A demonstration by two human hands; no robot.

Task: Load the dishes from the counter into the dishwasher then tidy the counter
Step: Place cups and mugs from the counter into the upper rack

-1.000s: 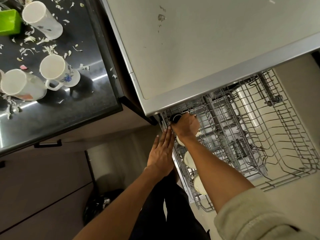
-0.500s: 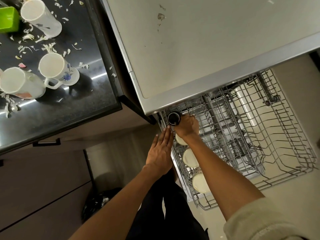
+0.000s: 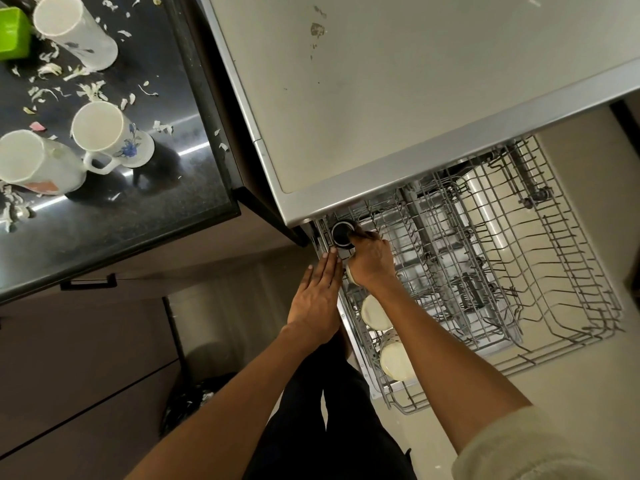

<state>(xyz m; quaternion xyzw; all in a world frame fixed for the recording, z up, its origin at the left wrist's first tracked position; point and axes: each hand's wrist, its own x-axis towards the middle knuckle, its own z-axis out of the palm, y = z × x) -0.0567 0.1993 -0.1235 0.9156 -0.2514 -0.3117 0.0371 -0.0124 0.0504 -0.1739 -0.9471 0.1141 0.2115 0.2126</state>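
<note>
The wire dishwasher rack point(image 3: 540, 306) is pulled out below the grey counter top. My right hand point(image 3: 372, 261) grips a dark round cup point(image 3: 343, 233) at the rack's far left corner. My left hand point(image 3: 317, 296) lies flat, fingers straight, against the rack's left edge. Two pale cups point(image 3: 375, 313) point(image 3: 394, 358) sit upside down along the rack's left row; a third is mostly hidden under my right wrist. On the black counter point(image 3: 138, 209) at upper left stand three white mugs: a tall one point(image 3: 74, 31), a flowered one point(image 3: 110, 135) and one at the left edge point(image 3: 34, 162).
A green container point(image 3: 12, 34) sits at the counter's far left corner, with vegetable scraps point(image 3: 90, 90) scattered across the black surface. A dark bin with a black bag point(image 3: 197, 400) stands on the floor below the cabinets. A drawer handle point(image 3: 88, 282) projects under the counter edge.
My right hand has shifted slightly, uncovering more of the dark cup at the rack's corner. My left hand stays flat on the rack edge.
</note>
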